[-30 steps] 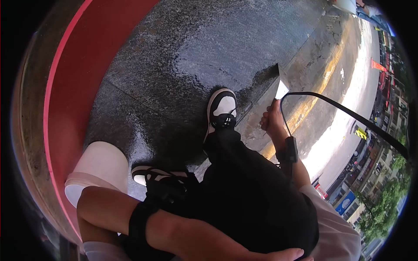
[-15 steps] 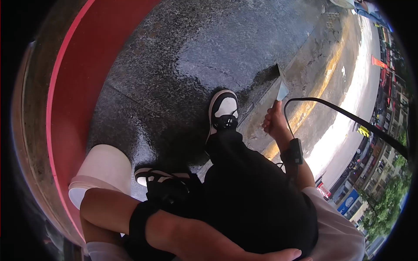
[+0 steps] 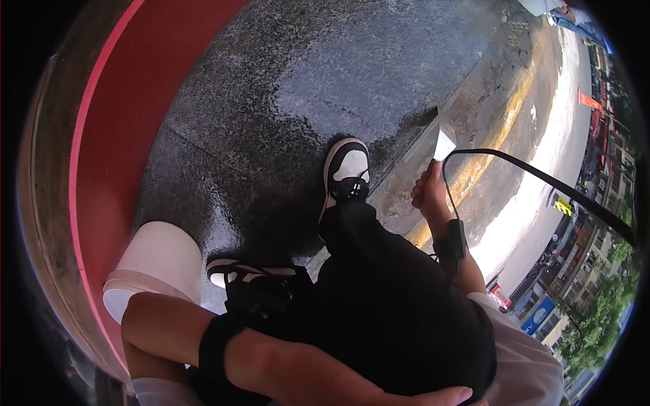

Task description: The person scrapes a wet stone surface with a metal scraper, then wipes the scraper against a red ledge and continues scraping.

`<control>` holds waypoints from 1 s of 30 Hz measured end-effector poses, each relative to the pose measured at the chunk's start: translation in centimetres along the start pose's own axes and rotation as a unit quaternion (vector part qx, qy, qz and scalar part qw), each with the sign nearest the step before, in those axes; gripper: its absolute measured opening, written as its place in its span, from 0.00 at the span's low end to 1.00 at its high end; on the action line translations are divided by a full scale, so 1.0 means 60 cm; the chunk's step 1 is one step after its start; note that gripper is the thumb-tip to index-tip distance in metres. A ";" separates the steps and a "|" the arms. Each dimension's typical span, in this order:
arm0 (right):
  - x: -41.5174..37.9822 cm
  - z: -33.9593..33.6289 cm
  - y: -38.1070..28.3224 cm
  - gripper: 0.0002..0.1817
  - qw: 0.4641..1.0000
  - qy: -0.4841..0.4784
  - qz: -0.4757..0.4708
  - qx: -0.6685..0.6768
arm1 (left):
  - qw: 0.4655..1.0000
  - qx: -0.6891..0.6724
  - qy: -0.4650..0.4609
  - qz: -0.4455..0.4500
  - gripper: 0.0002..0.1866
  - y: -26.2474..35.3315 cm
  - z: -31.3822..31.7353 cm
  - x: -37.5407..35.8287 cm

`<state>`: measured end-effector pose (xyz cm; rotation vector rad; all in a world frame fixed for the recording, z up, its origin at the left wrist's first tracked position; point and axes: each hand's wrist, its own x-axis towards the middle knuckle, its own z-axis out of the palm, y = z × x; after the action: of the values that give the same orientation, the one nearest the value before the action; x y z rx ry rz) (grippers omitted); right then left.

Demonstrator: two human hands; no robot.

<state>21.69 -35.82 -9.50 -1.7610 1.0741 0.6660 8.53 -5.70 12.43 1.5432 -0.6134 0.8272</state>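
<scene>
My right hand (image 3: pixel 430 191) is closed around the handle of a scraper (image 3: pixel 443 144) with a flat, shiny metal blade. The blade's wide dark edge points away from me, over the seam where the wet pavement (image 3: pixel 379 81) meets the kerb strip. Most of the handle is hidden in my fist. Across the bottom of the view, my left hand (image 3: pixel 433 398) lies on my black-trousered leg (image 3: pixel 406 304), its thumb stretched out and the other fingers mostly cut off by the frame.
An upturned white bucket (image 3: pixel 161 256) stands on my left by a red wall (image 3: pixel 128 115). My black-and-white shoe (image 3: pixel 353 166) is planted near the seam. A black cable (image 3: pixel 542 177) loops by my right wrist. A yellow line (image 3: pixel 514 111) borders the sunlit road; a person (image 3: pixel 579 20) is at the far corner.
My right hand and the scraper have drawn slightly back towards me and right, and the blade has tilted, catching more light. My left hand has stayed on the leg.
</scene>
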 end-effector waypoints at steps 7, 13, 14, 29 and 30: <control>-0.001 -0.001 0.000 0.28 0.998 0.056 0.010 0.002 | 0.998 -0.032 -0.052 0.027 0.16 -0.010 -0.005 0.010; -0.003 0.007 -0.014 0.28 0.997 0.080 -0.018 -0.009 | 1.000 -0.025 -0.011 -0.005 0.16 -0.004 0.011 0.005; -0.002 0.006 -0.015 0.28 0.996 0.083 -0.012 -0.005 | 1.000 -0.027 -0.010 -0.010 0.16 -0.003 0.012 0.002; -0.001 0.035 -0.004 0.29 0.997 0.067 -0.007 0.027 | 0.999 -0.032 -0.011 0.000 0.15 -0.003 0.013 0.005; 0.001 0.035 -0.004 0.29 0.997 0.067 -0.007 0.026 | 1.000 0.002 0.025 -0.009 0.15 -0.001 0.023 0.006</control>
<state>21.99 -33.88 -10.31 -1.7866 1.1589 0.5123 9.00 -7.02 12.64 1.5242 -0.5607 0.8511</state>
